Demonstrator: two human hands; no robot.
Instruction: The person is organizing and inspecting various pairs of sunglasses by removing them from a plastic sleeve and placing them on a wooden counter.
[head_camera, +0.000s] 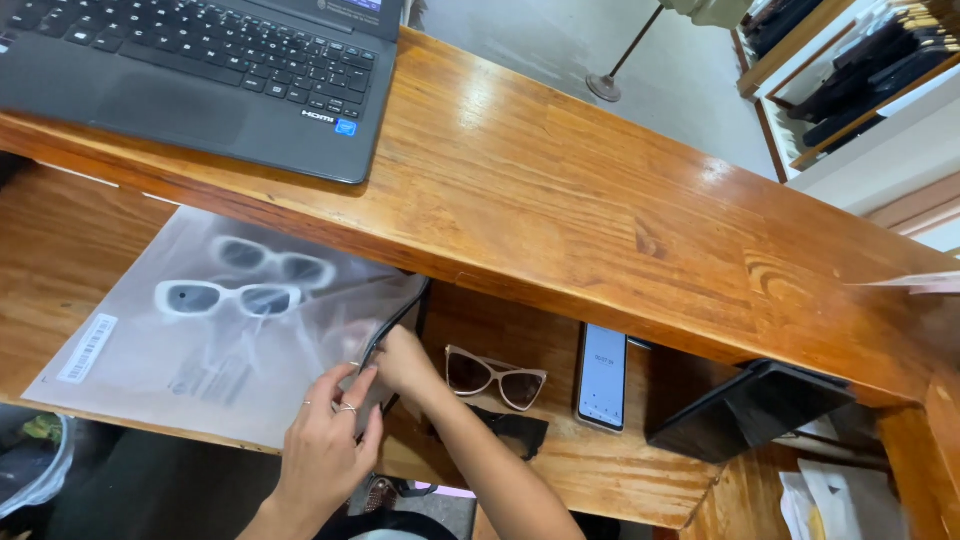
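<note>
A translucent plastic bag (150, 350) lies on the lower wooden shelf (620, 470). Two pairs of white-framed sunglasses (228, 297) show through it. My left hand (325, 435), with rings on its fingers, pinches the bag's right end. My right hand (405, 360) grips the same end, beside a thin dark strip (395, 320) that runs along the bag's opening. What the strip is I cannot tell. A pair of beige cat-eye sunglasses (495, 375) with dark lenses lies just right of my right hand, apart from it.
A black laptop (200, 80) sits on the upper wooden counter (600, 200). On the lower shelf are a phone (603, 377) with a lit screen, a black cloth (515, 432) and a tilted black flat box (750, 410). Shelves with dark items stand at the far right.
</note>
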